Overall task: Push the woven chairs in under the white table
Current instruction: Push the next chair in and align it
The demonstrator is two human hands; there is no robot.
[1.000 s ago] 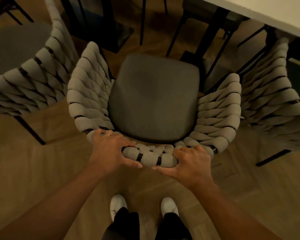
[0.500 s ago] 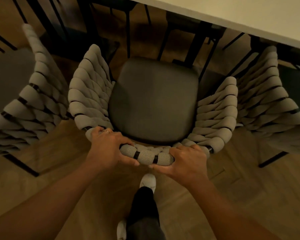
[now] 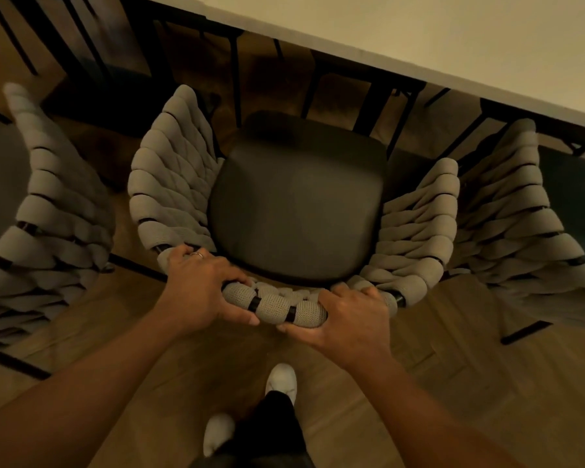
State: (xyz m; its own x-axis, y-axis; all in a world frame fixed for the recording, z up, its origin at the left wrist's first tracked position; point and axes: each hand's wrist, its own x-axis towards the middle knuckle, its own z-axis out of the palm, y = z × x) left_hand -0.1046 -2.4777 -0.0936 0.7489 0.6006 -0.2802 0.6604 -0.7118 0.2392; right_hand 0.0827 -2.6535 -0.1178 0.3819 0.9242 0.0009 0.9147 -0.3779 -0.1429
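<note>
- The middle chair (image 3: pixel 173 184) showed thick woven cord, knitted and rough-looking, grey-beige and matt.
- Its seat cushion (image 3: pixel 298 211) looked like smooth dark cloth or leather, with a faint dull sheen; which of the two was hard to tell.
- Black bands (image 3: pixel 255 302) of the frame showed between the cords at the back rim, smooth like painted metal.
- The table (image 3: pixel 453 35) had a plain white top, smooth and matt.
- The table legs (image 3: pixel 374 103) looked like thin black metal.
- The floor (image 3: pixel 453 366) was wood boards, warm brown with a low satin finish.
- The shoe (image 3: pixel 281 380) looked white, soft and matt.
- The ring (image 3: pixel 196 254) on the left hand glinted like polished metal.
</note>
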